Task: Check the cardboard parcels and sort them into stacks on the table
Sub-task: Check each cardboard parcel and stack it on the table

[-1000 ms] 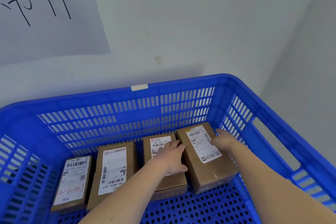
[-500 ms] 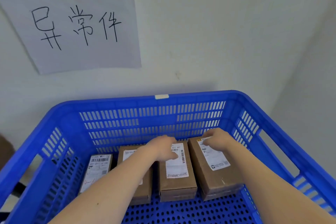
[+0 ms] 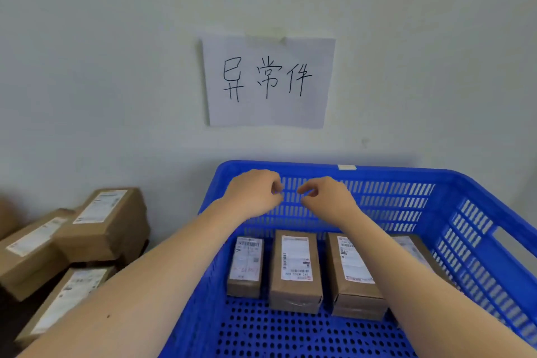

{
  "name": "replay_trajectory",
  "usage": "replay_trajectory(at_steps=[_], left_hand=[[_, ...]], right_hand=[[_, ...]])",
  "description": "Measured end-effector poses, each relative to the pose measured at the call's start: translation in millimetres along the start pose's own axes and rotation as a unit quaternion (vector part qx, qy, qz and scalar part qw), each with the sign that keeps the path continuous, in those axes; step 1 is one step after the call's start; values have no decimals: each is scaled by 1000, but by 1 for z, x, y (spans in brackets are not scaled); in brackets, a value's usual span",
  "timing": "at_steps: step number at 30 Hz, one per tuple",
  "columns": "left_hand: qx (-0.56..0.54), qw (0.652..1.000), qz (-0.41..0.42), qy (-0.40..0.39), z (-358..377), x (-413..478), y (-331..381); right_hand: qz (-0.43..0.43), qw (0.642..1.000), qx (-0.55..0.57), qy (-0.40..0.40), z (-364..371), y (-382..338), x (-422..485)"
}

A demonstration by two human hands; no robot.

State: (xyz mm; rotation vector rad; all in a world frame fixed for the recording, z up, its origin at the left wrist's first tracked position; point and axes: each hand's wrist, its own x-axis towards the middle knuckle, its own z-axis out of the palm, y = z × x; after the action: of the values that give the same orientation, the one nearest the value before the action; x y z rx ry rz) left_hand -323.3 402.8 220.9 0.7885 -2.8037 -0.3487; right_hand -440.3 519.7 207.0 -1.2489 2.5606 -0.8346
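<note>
Several brown cardboard parcels with white labels lie side by side at the far end of a blue plastic crate [image 3: 453, 183]: a small parcel [image 3: 246, 266], a taller parcel [image 3: 295, 267], a third parcel [image 3: 353, 273] and one more [image 3: 412, 247] partly behind my right forearm. My left hand [image 3: 252, 196] and my right hand [image 3: 328, 197] hover above them in front of the crate's far wall. Their fingers are loosely curled and hold nothing. The two hands almost meet.
Left of the crate, more labelled parcels are piled against the wall: an upper box [image 3: 109, 219], one beside it [image 3: 29, 250] and a lower one [image 3: 62, 296]. A handwritten paper sign [image 3: 268, 81] hangs on the wall above the crate.
Both hands have lifted off the parcels in the crate and come together above them, empty. My view has swung left, and the pile beside the crate has come into view.
</note>
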Motion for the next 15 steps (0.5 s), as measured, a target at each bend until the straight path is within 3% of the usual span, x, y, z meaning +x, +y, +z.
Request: replay_trajectory(at_steps=[6, 15], left_hand=[[8, 992, -41, 121, -52, -78, -76], [7, 985, -90, 147, -88, -204, -212]], right_hand=[[-50, 998, 26, 25, 41, -111, -39], [-105, 993, 61, -15, 134, -249, -87]])
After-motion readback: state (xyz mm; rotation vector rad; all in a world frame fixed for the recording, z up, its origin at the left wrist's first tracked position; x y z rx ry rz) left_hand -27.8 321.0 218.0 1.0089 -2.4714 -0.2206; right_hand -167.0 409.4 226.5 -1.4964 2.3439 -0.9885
